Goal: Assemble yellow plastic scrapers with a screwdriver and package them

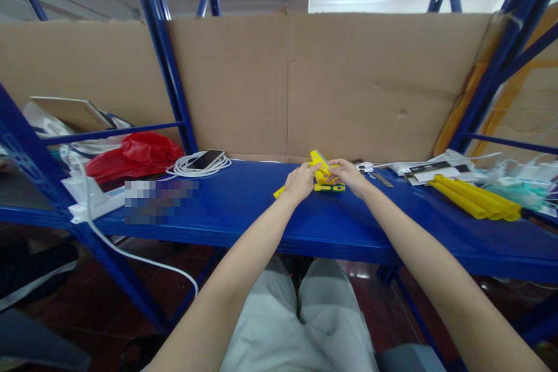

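My left hand (300,181) is closed on a yellow tool (319,159) with a flat head and a grey strip along one edge, perhaps a scraper. A yellow end pokes out to the left below that hand; whether it belongs to the same tool is hidden. From the right, my right hand (347,174) pinches a yellow part just below the flat head. Fingers cover much of what both hands hold. Lying on the blue shelf (244,197) just below them is a yellow and dark green screwdriver-like handle (330,188).
Yellow tubes (475,197) and packets (440,170) lie to the right, beside a thin metal strip (383,180). On the left are a phone (208,159) on a coiled white cable (187,167), a red bag (135,154) and a power strip (98,203). Cardboard (349,81) stands behind.
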The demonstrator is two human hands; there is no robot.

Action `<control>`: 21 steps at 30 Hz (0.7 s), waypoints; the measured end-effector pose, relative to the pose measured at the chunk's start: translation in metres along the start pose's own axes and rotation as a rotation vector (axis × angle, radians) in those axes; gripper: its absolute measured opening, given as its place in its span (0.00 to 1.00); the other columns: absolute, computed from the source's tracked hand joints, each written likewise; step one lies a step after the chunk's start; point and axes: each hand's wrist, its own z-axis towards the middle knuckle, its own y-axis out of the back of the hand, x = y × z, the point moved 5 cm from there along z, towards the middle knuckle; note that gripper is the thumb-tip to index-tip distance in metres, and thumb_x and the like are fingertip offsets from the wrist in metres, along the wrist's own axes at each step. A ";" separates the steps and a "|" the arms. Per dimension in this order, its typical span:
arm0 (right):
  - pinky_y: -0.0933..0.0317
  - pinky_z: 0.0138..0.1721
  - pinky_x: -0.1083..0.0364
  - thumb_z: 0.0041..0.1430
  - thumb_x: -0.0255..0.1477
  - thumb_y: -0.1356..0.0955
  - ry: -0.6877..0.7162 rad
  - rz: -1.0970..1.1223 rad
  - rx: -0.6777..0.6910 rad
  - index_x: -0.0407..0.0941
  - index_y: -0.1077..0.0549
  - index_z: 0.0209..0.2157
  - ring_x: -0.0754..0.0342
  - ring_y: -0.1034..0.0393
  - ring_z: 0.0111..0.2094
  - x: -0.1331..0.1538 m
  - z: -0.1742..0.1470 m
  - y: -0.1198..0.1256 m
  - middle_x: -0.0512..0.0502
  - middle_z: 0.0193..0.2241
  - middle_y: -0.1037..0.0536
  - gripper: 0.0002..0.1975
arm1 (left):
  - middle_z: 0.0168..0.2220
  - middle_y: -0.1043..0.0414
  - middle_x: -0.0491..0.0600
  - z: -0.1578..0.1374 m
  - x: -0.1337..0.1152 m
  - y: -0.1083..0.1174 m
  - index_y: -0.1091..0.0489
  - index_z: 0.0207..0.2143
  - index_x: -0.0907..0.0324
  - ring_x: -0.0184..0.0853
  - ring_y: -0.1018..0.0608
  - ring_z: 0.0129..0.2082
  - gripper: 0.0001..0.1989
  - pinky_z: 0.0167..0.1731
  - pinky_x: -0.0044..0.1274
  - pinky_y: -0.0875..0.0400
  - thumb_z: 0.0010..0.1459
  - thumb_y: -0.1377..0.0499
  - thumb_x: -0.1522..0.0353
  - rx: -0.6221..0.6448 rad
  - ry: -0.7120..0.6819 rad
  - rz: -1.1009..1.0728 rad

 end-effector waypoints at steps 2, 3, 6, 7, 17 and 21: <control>0.41 0.23 0.62 0.54 0.18 0.36 0.015 0.013 -0.012 0.44 0.35 0.35 0.61 0.33 0.21 0.001 0.000 0.001 0.53 0.21 0.27 0.08 | 0.48 0.34 0.52 0.000 0.000 0.000 0.42 0.61 0.49 0.37 0.26 0.46 0.24 0.41 0.25 0.33 0.63 0.54 0.71 0.019 -0.024 0.007; 0.41 0.22 0.62 0.54 0.18 0.36 0.024 0.013 -0.021 0.44 0.35 0.34 0.61 0.33 0.20 0.001 0.000 0.002 0.53 0.20 0.27 0.08 | 0.49 0.34 0.52 0.000 -0.001 0.000 0.43 0.61 0.49 0.38 0.27 0.46 0.24 0.42 0.25 0.33 0.63 0.53 0.71 0.032 -0.039 0.013; 0.40 0.22 0.63 0.53 0.18 0.35 0.032 -0.005 -0.040 0.43 0.34 0.34 0.62 0.34 0.20 0.000 0.001 0.004 0.53 0.20 0.27 0.08 | 0.52 0.36 0.52 0.000 -0.001 -0.003 0.45 0.62 0.47 0.38 0.27 0.47 0.26 0.43 0.26 0.32 0.62 0.52 0.71 0.081 -0.090 0.034; 0.40 0.22 0.63 0.53 0.18 0.35 0.033 -0.009 -0.045 0.43 0.34 0.35 0.62 0.33 0.20 0.000 0.002 0.005 0.52 0.20 0.26 0.08 | 0.52 0.37 0.52 0.000 -0.001 -0.003 0.45 0.62 0.47 0.38 0.26 0.46 0.26 0.43 0.26 0.32 0.62 0.51 0.71 0.094 -0.103 0.039; 0.35 0.28 0.58 0.56 0.27 0.35 0.091 -0.033 -0.042 0.42 0.30 0.38 0.58 0.29 0.25 -0.010 0.019 0.022 0.46 0.27 0.23 0.07 | 0.49 0.35 0.54 0.001 0.000 -0.004 0.44 0.61 0.47 0.38 0.25 0.44 0.26 0.44 0.28 0.32 0.62 0.53 0.74 0.039 -0.113 -0.041; 0.34 0.38 0.52 0.57 0.24 0.39 0.074 -0.328 -0.347 0.39 0.29 0.42 0.52 0.28 0.36 -0.022 0.028 0.076 0.39 0.36 0.22 0.13 | 0.48 0.31 0.53 0.007 0.006 -0.001 0.41 0.60 0.51 0.37 0.27 0.48 0.27 0.47 0.27 0.33 0.60 0.50 0.76 -0.075 -0.070 -0.330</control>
